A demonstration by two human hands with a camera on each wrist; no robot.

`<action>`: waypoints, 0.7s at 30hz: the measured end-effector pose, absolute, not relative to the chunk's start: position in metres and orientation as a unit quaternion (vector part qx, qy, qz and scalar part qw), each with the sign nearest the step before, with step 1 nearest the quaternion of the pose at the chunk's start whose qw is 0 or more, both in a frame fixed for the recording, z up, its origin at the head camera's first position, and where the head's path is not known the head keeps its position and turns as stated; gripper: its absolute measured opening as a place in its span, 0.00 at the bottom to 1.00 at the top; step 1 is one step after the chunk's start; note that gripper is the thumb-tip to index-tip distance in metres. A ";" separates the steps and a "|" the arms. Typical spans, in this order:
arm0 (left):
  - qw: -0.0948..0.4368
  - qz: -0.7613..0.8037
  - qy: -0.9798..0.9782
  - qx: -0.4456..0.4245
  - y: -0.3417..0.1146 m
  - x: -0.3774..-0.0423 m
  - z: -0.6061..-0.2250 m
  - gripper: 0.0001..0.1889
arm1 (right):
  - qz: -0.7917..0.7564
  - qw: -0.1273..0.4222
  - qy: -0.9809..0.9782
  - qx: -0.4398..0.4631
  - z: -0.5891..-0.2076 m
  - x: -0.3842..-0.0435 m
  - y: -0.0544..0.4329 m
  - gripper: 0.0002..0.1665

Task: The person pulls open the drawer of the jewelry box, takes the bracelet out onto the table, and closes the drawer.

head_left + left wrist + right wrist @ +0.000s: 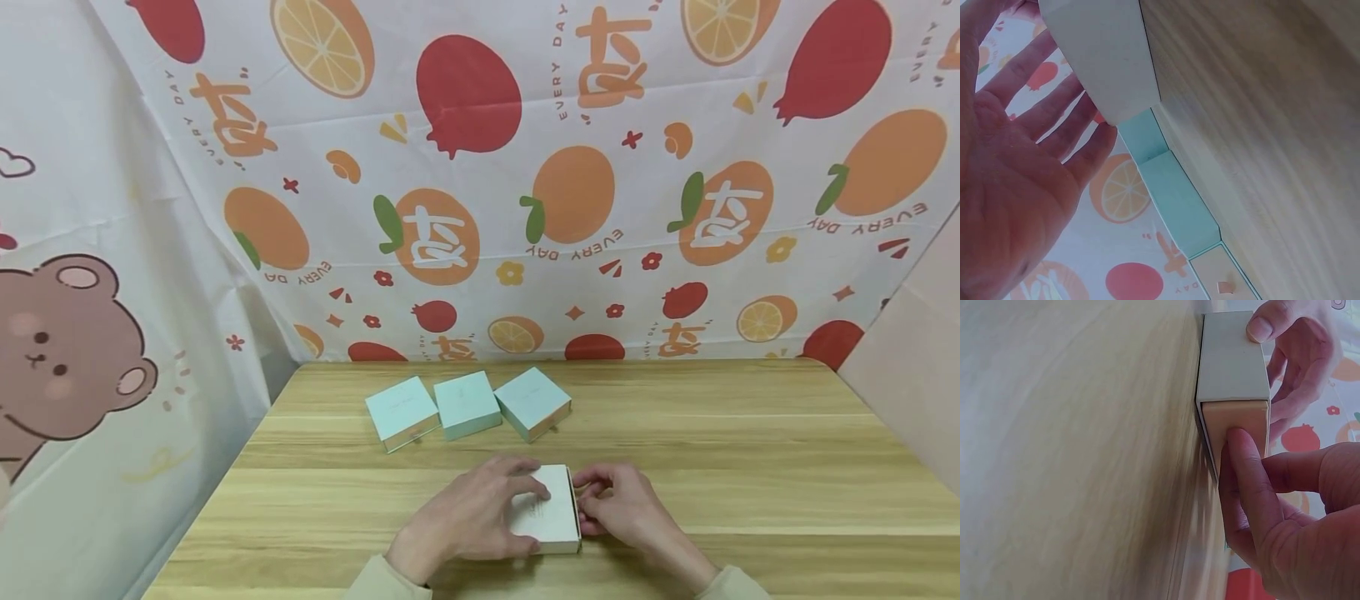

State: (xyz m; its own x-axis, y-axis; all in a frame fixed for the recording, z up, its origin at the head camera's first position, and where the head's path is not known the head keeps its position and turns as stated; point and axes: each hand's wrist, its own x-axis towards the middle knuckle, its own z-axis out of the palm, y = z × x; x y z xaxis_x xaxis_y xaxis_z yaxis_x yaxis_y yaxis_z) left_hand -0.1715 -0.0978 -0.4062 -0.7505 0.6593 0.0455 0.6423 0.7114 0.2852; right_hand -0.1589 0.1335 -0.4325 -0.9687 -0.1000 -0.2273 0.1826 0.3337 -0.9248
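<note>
A small white drawer box (558,521) with faint print on its lid lies flat on the table. My left hand (480,512) holds it from the left, thumb at the near edge and fingers across the top. The box's peach drawer front (1225,412) faces right, nearly flush with the white sleeve in the right wrist view. Against the middle of that front, my right hand (622,504) pinches with thumb and fingers; whatever lies between the fingertips is hidden. In the left wrist view, the left palm (1022,181) shows beside the box's white side (1110,59).
Behind the hands stand three mint-green boxes in a row: left (401,407), middle (467,400) and right (531,398). A peach pull tab (1225,287) shows on one. The wooden table (750,450) ends at a fruit-printed cloth (645,292).
</note>
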 end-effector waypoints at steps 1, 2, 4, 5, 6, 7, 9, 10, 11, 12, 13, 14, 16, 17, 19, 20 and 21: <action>0.031 0.145 0.924 0.352 -0.098 -0.172 -0.407 0.25 | -0.577 0.122 0.807 0.026 -0.433 -0.159 0.134 0.14; 0.031 0.146 0.924 0.352 -0.097 -0.172 -0.407 0.25 | -0.579 0.122 0.806 0.025 -0.433 -0.159 0.135 0.14; 0.032 0.147 0.923 0.353 -0.097 -0.172 -0.407 0.25 | -0.582 0.122 0.804 0.023 -0.434 -0.159 0.136 0.14; 0.032 0.147 0.923 0.353 -0.097 -0.172 -0.408 0.25 | -0.583 0.122 0.803 0.021 -0.435 -0.159 0.137 0.14; 0.032 0.147 0.924 0.353 -0.098 -0.172 -0.408 0.25 | -0.584 0.122 0.802 0.020 -0.435 -0.159 0.137 0.14; 0.033 0.147 0.924 0.352 -0.098 -0.172 -0.408 0.25 | -0.585 0.122 0.802 0.019 -0.436 -0.158 0.138 0.14; 0.033 0.147 0.924 0.351 -0.098 -0.171 -0.408 0.25 | -0.585 0.120 0.802 0.015 -0.436 -0.158 0.139 0.14; 0.034 0.148 0.924 0.350 -0.098 -0.171 -0.409 0.25 | -0.585 0.119 0.802 0.015 -0.437 -0.158 0.140 0.14; 0.034 0.148 0.924 0.350 -0.098 -0.171 -0.409 0.25 | -0.586 0.118 0.801 0.015 -0.437 -0.158 0.140 0.14; 0.035 0.148 0.925 0.350 -0.097 -0.171 -0.409 0.25 | -0.586 0.117 0.802 0.015 -0.437 -0.158 0.141 0.14; 0.035 0.148 0.925 0.349 -0.097 -0.171 -0.409 0.25 | -0.586 0.115 0.802 0.016 -0.438 -0.158 0.141 0.14; 0.035 0.148 0.925 0.349 -0.097 -0.171 -0.409 0.25 | -0.586 0.114 0.802 0.018 -0.438 -0.158 0.142 0.14; 0.035 0.148 0.925 0.349 -0.097 -0.171 -0.408 0.25 | -0.586 0.112 0.802 0.024 -0.438 -0.157 0.143 0.15; 0.036 0.148 0.925 0.349 -0.097 -0.171 -0.408 0.25 | -0.586 0.111 0.802 0.026 -0.439 -0.157 0.143 0.15; 0.038 0.149 0.925 0.349 -0.097 -0.171 -0.407 0.25 | -0.586 0.110 0.802 0.029 -0.439 -0.157 0.144 0.16; 0.039 0.149 0.924 0.349 -0.097 -0.171 -0.407 0.25 | -0.588 0.110 0.801 0.029 -0.439 -0.157 0.144 0.16; 0.039 0.149 0.924 0.349 -0.097 -0.171 -0.407 0.25 | -0.589 0.110 0.800 0.029 -0.439 -0.157 0.144 0.16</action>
